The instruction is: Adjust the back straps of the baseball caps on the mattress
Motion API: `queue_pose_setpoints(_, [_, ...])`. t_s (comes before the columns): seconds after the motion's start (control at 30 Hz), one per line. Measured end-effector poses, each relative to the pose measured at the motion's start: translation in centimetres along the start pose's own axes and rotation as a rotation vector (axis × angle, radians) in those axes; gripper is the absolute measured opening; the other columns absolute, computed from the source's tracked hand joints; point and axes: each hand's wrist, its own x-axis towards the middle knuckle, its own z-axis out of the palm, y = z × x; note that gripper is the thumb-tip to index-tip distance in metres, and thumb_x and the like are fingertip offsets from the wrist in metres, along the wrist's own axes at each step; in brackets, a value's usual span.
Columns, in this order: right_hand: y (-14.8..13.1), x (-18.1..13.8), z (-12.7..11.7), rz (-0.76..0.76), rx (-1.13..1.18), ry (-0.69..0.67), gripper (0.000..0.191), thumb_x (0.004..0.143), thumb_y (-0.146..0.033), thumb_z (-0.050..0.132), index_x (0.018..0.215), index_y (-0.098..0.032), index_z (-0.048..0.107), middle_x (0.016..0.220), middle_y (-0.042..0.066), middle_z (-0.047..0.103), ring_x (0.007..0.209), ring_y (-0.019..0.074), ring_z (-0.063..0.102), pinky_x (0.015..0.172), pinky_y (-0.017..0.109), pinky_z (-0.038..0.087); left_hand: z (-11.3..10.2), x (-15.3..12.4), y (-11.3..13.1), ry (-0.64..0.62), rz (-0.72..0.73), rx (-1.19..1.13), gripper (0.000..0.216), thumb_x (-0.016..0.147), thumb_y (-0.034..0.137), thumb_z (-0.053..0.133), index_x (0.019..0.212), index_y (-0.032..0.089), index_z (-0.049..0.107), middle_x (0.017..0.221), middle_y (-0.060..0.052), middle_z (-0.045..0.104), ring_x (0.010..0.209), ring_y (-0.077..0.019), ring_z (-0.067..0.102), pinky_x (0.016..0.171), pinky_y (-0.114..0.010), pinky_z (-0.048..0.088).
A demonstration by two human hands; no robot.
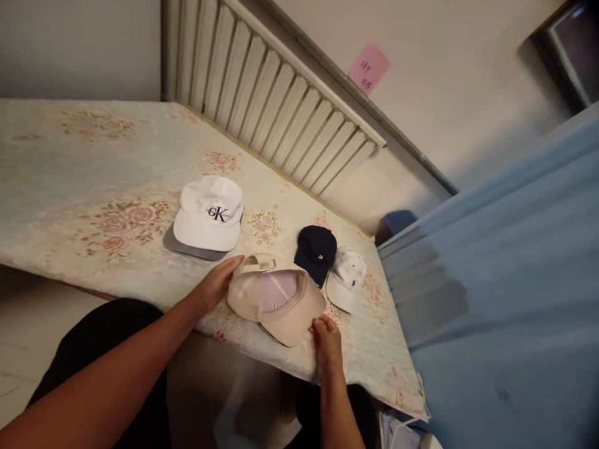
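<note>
Head view: our left hand (219, 280) clasps a beige cap (274, 302) at left; our right hand (327, 337) pinches its brim (296, 316) at right.

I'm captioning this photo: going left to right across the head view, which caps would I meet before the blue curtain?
White cap with large dark letters, beige cap, dark cap, white cap with small emblem, then the blue curtain.

Flowered cloth (131, 168), white cap (210, 202) just beyond the left hand (219, 282), grey brim (187, 250) under it, navy cap (317, 249) beyond the right hand (327, 340), second white cap (347, 277) just beside it
</note>
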Motion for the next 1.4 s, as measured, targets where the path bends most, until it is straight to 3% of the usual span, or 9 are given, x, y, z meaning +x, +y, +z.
queue_pose_setpoints(0.17, [0.9, 0.0, -0.2, -0.044, -0.028, -0.059, 0.022, 0.064, -0.036, 0.071, 0.073, -0.020, 0.057, 0.059, -0.006, 0.050, 0.054, 0.0099, 0.047, 0.053, 0.021, 0.041, -0.8, -3.1, -2.1, 0.065, 0.126, 0.057, 0.067, 0.080, 0.066, 0.051, 0.124, 0.017, 0.058, 0.129, -0.012, 0.061, 0.121, -0.0305, 0.053, 0.099, -0.039, 0.043])
queue_pose_setpoints(0.33, [1.4, -0.1, -0.4, -0.096, -0.061, -0.095, 0.021, 0.066, -0.036, 0.068, 0.066, -0.020, 0.054, 0.054, -0.008, 0.046, 0.052, 0.0099, 0.045, 0.052, 0.021, 0.037, -0.3, -5.0, -3.2, 0.143, 0.152, 0.360, 0.065, 0.072, 0.051, 0.067, 0.125, 0.014, 0.055, 0.123, -0.012, 0.064, 0.113, -0.0304, 0.058, 0.091, -0.038, 0.048])
queue_pose_setpoints(0.57, [1.3, -0.9, -0.5, -0.137, -0.070, -0.152, 0.018, 0.070, -0.035, 0.063, 0.076, -0.019, 0.057, 0.059, -0.006, 0.051, 0.056, 0.0110, 0.047, 0.057, 0.023, 0.040, 0.8, -5.0, -3.4, 0.358, 0.128, 0.687, 0.048, 0.065, 0.044, 0.068, 0.102, 0.013, 0.064, 0.097, -0.008, 0.071, 0.096, -0.0292, 0.063, 0.080, -0.034, 0.050])
queue_pose_setpoints(0.7, [1.3, -1.2, -0.6, -0.149, -0.072, -0.168, 0.018, 0.070, -0.036, 0.062, 0.075, -0.020, 0.056, 0.058, -0.007, 0.049, 0.056, 0.0110, 0.046, 0.057, 0.023, 0.041, 1.3, -4.9, -3.5, 0.367, 0.070, 0.676, 0.042, 0.065, 0.039, 0.068, 0.099, 0.015, 0.065, 0.096, -0.007, 0.071, 0.096, -0.0281, 0.063, 0.076, -0.032, 0.051])
queue_pose_setpoints(0.8, [1.4, -1.4, -0.7, -0.158, -0.078, -0.183, 0.017, 0.071, -0.035, 0.062, 0.071, -0.020, 0.054, 0.057, -0.008, 0.046, 0.055, 0.0107, 0.044, 0.056, 0.022, 0.039, 1.6, -4.7, -3.6, 0.324, 0.015, 0.640, 0.039, 0.068, 0.038, 0.067, 0.099, 0.014, 0.064, 0.092, -0.008, 0.071, 0.084, -0.0240, 0.067, 0.070, -0.030, 0.053])
queue_pose_setpoints(1.03, [1.8, -2.2, -0.8, -0.188, -0.103, -0.203, 0.022, 0.069, -0.036, 0.063, 0.063, -0.022, 0.047, 0.055, -0.009, 0.042, 0.055, 0.0105, 0.040, 0.053, 0.022, 0.035, 2.4, -4.0, -3.5, 0.251, -0.161, 0.624, 0.040, 0.065, 0.045, 0.071, 0.086, 0.013, 0.063, 0.060, -0.005, 0.067, 0.054, -0.0161, 0.062, 0.057, -0.025, 0.050])
queue_pose_setpoints(1.13, [1.8, -2.4, -0.7, -0.198, -0.108, -0.203, 0.023, 0.069, -0.036, 0.063, 0.062, -0.022, 0.045, 0.055, -0.009, 0.039, 0.055, 0.0105, 0.039, 0.052, 0.022, 0.034, 2.7, -3.7, -3.5, 0.236, -0.268, 0.667, 0.041, 0.063, 0.051, 0.072, 0.072, 0.012, 0.063, 0.053, -0.005, 0.063, 0.046, -0.0142, 0.056, 0.048, -0.024, 0.044])
queue_pose_setpoints(1.27, [1.8, -2.4, -0.7, -0.209, -0.103, -0.206, 0.024, 0.069, -0.036, 0.063, 0.062, -0.022, 0.044, 0.055, -0.009, 0.037, 0.054, 0.0103, 0.037, 0.052, 0.022, 0.032, 3.1, -3.3, -3.7, 0.247, -0.420, 0.757, 0.046, 0.063, 0.055, 0.070, 0.055, 0.012, 0.060, 0.039, -0.003, 0.052, 0.031, -0.0085, 0.035, 0.037, -0.023, 0.027])
queue_pose_setpoints(1.4, [2.0, -2.3, -0.7, -0.222, -0.107, -0.201, 0.024, 0.070, -0.037, 0.062, 0.062, -0.022, 0.045, 0.055, -0.009, 0.037, 0.054, 0.0102, 0.035, 0.051, 0.022, 0.030, 3.6, -3.3, -3.8, 0.279, -0.423, 0.814, 0.040, 0.065, 0.046, 0.069, 0.048, 0.013, 0.055, 0.035, 0.001, 0.044, 0.030, -0.0066, 0.028, 0.037, -0.022, 0.018])
